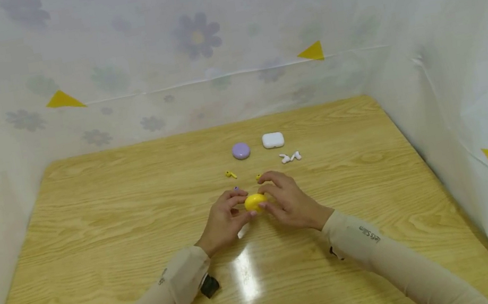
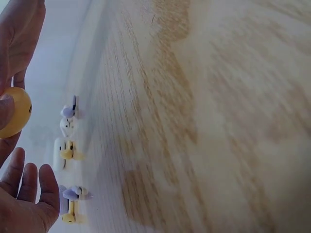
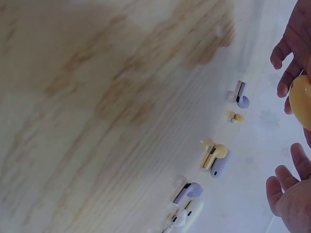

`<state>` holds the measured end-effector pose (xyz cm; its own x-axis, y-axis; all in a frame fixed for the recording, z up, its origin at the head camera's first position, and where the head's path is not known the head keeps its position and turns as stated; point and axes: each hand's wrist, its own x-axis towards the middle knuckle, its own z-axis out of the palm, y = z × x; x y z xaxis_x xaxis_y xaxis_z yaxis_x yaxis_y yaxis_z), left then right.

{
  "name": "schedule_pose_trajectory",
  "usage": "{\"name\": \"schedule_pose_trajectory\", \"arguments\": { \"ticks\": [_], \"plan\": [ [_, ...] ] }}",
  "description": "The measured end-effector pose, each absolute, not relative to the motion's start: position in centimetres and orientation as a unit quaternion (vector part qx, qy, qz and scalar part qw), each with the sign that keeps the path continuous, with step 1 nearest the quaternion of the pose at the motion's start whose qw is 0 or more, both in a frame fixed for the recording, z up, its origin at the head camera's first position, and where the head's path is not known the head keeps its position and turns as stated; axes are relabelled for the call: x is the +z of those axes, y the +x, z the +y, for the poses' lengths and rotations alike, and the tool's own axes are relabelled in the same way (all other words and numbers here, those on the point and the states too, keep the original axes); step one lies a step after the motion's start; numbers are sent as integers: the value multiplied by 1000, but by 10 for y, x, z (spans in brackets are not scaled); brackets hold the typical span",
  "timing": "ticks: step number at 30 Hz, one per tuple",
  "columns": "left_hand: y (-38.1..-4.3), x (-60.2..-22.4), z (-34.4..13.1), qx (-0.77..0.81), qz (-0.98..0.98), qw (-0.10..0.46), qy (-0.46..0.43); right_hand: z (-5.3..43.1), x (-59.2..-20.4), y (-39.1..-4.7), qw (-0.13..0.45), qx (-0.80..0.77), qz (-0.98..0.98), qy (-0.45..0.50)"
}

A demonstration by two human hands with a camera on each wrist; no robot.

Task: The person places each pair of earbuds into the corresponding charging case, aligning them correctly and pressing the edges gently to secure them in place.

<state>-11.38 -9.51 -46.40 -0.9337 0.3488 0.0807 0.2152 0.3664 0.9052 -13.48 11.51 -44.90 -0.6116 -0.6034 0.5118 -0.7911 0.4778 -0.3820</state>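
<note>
Both hands are gripping one thing, a small, glossy yellow rounded case (image 1: pixel 254 202), which is above the table of light wood grain (image 1: pixel 136 202). The left hand (image 1: pixel 225 218) pinches the case at its left side by thumb and index finger; the right hand (image 1: pixel 292 203) does the same from the right side. In the wrist views, the other fingers of each hand are spread apart from the case.

Near the left fingertips is one purple earbud (image 1: pixel 236 188), and farther behind it one yellow earbud (image 1: pixel 230 174). A second yellow earbud (image 1: pixel 258 177) is just beside the right fingertips. The right wrist view shows also a second purple earbud (image 3: pixel 188 191), which the right hand seems to hide in the head view. More to the back are a round purple case (image 1: pixel 241 151), a white rounded-rectangular case (image 1: pixel 273 140) and, before this one, two white earbuds (image 1: pixel 296 155).
</note>
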Motion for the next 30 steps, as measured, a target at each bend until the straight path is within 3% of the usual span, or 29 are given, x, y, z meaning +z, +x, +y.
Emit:
{"name": "schedule_pose_trajectory", "arguments": {
  "ticks": [16, 25, 30],
  "plan": [
    [-111, -464, -92, 505, 834, 15, 224, 118, -449, -137, 134, 294, -856, 405],
    [-112, -465, -93, 508, 840, 39, 184, 126, -441, -160, 126, 292, -870, 377],
    [-112, -466, -94, 511, 844, 43, 158, 128, -435, -190, 35, 182, -924, 334]
  ]
}}
